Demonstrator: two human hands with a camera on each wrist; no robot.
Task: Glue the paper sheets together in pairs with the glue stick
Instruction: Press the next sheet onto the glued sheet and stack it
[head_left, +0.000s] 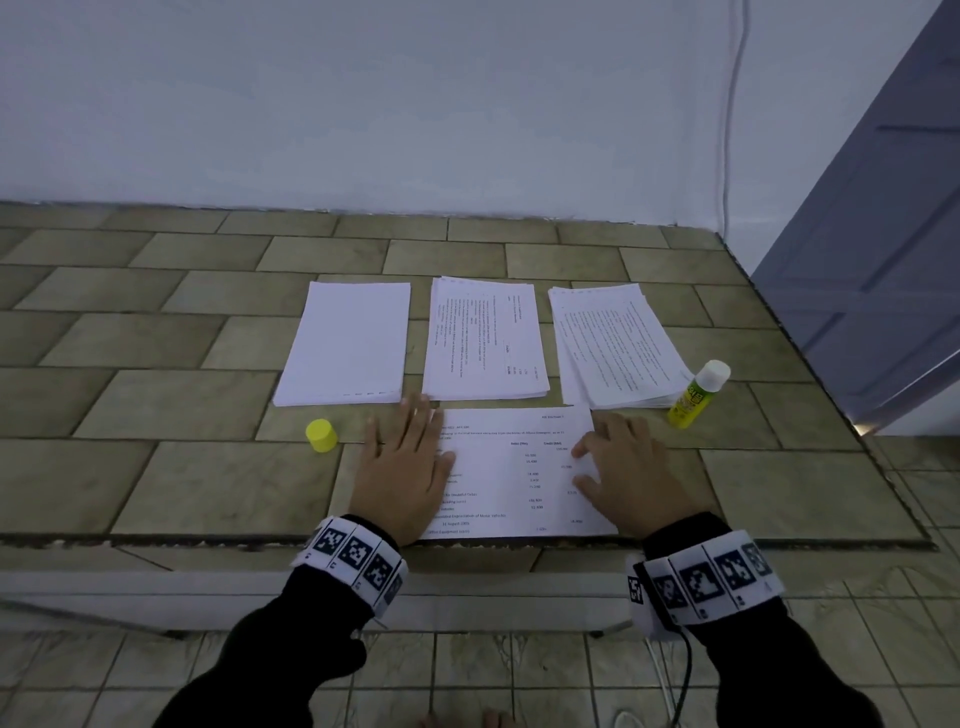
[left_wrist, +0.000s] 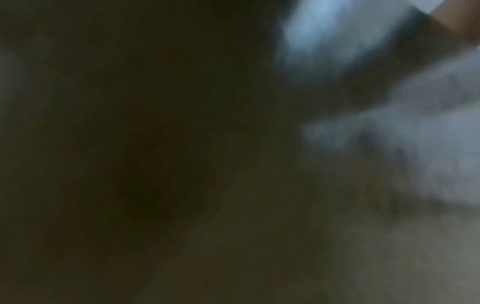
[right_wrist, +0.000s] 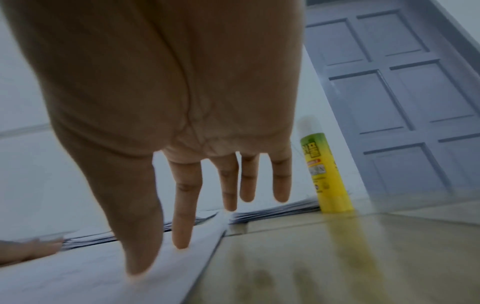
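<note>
At the near edge of the olive tiled table (head_left: 779, 488) lies a white printed paper sheet (head_left: 519, 478), with the left hand (head_left: 405, 467) pressed flat on its left side and the right hand (head_left: 631, 470) laid on its right side, fingers of both straight and spread and gripping nothing. Just left of the left hand stands a small yellow plastic cap (head_left: 321, 435). Farther back lie three stacks of white paper: a blank one (head_left: 345, 343), a printed middle one (head_left: 485, 340) and a fanned printed one (head_left: 615, 343), with the uncapped yellow glue stick (head_left: 698, 394) upright just beside the last stack's right corner.
</note>
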